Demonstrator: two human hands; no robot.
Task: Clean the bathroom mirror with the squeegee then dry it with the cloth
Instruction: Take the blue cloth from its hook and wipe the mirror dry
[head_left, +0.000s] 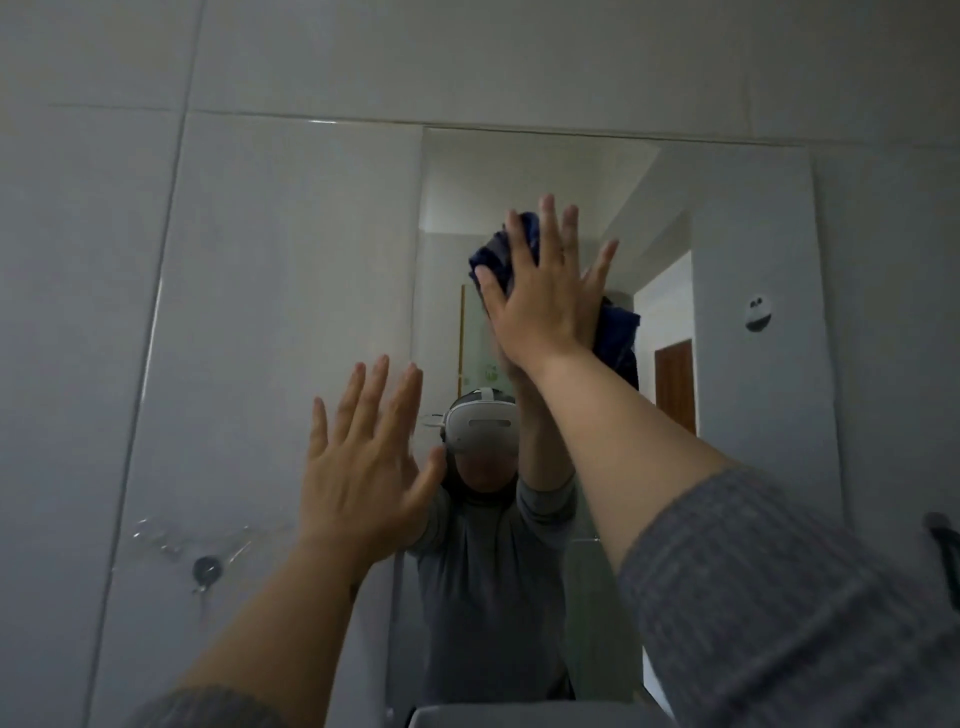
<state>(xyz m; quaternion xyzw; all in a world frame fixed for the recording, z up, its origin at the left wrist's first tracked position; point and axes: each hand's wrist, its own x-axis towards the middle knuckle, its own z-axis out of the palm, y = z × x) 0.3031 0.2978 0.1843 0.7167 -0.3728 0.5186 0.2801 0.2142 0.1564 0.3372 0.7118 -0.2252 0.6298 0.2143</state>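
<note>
Right hand (540, 301) flat and spread, palm pressing a dark blue cloth (498, 249) against the mirror (291, 312). Cloth is bunched; folds stick out above and left of the fingers, and more blue shows below right of the hand, by the wrist, though whether that part is real cloth or its reflection is unclear. Cloth sits in the upper middle of the mirror, a little under the top edge. Right forearm runs down to the lower right, covered from mid-forearm by a grey knit sleeve (779, 597).

Left hand (363, 467) open wide, fingers spread and pointing up, holding nothing. It is lower than the cloth and to its left, in front of the mirror's middle; cannot tell if the palm touches the glass. Left forearm bare, a bit of grey sleeve at the bottom left.

Mirror is frameless, fixed on a pale tiled wall (78, 312). In the reflection under the cloth: a person in a grey top with a white headset (480, 421), both arms raised. A round dark fitting (207, 570) with streaks or smears around it shows well below left of the cloth, near the mirror's lower left. A small white round hook (757, 313) with dark dots is to the right of the cloth, near the mirror's right edge. A brown door (675, 384) shows in the reflection, right of the cloth and lower. No squeegee in view.
</note>
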